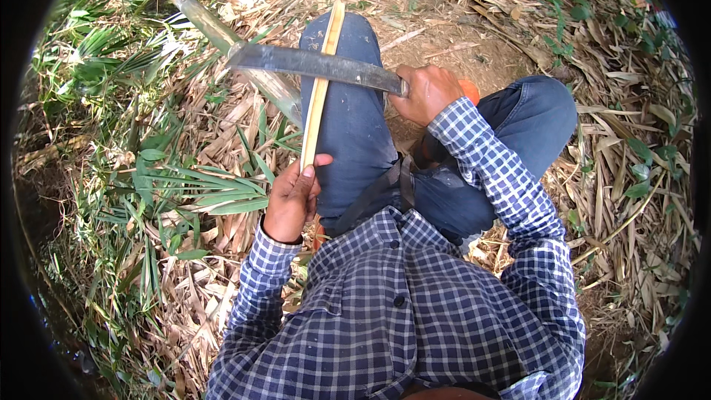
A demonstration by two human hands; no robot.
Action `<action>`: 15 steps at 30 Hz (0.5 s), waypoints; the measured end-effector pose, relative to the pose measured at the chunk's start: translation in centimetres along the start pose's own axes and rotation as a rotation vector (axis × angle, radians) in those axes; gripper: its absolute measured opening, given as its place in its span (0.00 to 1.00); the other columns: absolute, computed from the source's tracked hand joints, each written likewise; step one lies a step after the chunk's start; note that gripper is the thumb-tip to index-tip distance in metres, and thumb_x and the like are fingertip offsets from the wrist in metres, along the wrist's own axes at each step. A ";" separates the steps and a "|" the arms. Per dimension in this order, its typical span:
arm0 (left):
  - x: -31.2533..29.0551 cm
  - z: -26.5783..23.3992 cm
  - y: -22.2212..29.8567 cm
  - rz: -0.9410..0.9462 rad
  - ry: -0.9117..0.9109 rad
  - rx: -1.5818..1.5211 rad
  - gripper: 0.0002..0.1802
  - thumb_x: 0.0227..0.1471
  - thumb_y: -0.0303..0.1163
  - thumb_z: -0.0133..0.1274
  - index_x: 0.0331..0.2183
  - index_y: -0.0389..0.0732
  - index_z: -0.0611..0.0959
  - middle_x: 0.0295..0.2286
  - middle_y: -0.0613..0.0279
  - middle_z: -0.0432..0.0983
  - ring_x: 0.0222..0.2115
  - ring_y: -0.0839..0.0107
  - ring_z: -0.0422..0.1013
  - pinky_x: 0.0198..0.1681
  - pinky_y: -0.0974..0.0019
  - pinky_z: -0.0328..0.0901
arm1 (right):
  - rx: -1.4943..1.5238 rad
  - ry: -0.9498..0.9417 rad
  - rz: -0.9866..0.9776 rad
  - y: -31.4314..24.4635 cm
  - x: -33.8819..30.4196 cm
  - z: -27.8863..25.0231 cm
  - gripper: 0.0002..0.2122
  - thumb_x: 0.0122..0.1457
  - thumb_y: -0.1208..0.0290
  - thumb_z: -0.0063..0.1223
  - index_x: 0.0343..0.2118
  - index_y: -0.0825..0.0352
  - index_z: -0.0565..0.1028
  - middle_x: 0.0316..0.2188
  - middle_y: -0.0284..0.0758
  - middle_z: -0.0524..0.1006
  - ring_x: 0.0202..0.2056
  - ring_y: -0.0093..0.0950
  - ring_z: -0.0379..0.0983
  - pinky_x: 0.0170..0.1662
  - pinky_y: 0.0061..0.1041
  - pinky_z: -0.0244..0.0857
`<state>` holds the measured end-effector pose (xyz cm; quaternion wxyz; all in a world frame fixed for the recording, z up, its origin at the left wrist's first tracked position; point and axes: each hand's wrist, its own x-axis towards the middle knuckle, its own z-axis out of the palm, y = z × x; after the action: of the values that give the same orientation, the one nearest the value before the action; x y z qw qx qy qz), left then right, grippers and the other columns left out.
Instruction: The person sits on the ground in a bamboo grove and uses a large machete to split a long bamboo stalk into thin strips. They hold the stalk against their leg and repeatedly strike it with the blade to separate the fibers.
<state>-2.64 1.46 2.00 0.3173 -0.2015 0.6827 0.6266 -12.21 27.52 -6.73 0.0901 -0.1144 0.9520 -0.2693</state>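
Note:
My left hand [293,196] grips the near end of a pale, split bamboo strip [316,115], thumb on top. The strip runs away from me over my left thigh, its far end above the knee. Across the strip lies the long dark blade of a machete [296,61], pointing left. My right hand [428,94] is closed round its handle, which is mostly hidden in the fist; an orange part shows just right of the hand. Whether the blade bites into the strip or only rests on it, I cannot tell.
A thick bamboo pole [194,11] slants from the upper left toward my left knee. Dry fallen leaves [629,133] cover the ground on both sides. Green leafy plants [215,189] grow at left. My jeans-clad right leg [537,115] is bent outward.

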 end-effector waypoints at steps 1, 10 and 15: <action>-0.2 0.1 0.2 -0.014 -0.011 -0.014 0.19 0.66 0.35 0.37 0.50 0.33 0.74 0.16 0.75 0.55 0.11 0.85 0.50 0.13 0.78 0.48 | 0.005 0.014 -0.003 -0.2 0.0 0.1 0.12 0.48 0.60 0.57 0.30 0.64 0.79 0.17 0.44 0.77 0.23 0.44 0.77 0.29 0.44 0.71; -1.6 -0.1 -0.9 0.003 -0.016 0.012 0.20 0.67 0.36 0.37 0.49 0.33 0.74 0.15 0.75 0.55 0.11 0.85 0.50 0.13 0.78 0.49 | 0.007 0.069 0.042 1.1 2.0 -0.1 0.10 0.46 0.63 0.59 0.27 0.63 0.79 0.15 0.43 0.76 0.20 0.44 0.75 0.28 0.42 0.71; -1.9 0.0 -0.8 -0.031 -0.009 -0.002 0.20 0.67 0.37 0.37 0.47 0.33 0.75 0.15 0.76 0.54 0.11 0.84 0.50 0.13 0.78 0.49 | -0.020 -0.042 -0.203 -0.5 -0.8 -0.1 0.10 0.48 0.64 0.57 0.31 0.62 0.79 0.15 0.42 0.76 0.19 0.42 0.76 0.27 0.41 0.72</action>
<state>-0.74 1.08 2.72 0.3298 -0.2096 0.6775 0.6232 -11.42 27.37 -6.31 0.0812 -0.2167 0.9360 -0.2652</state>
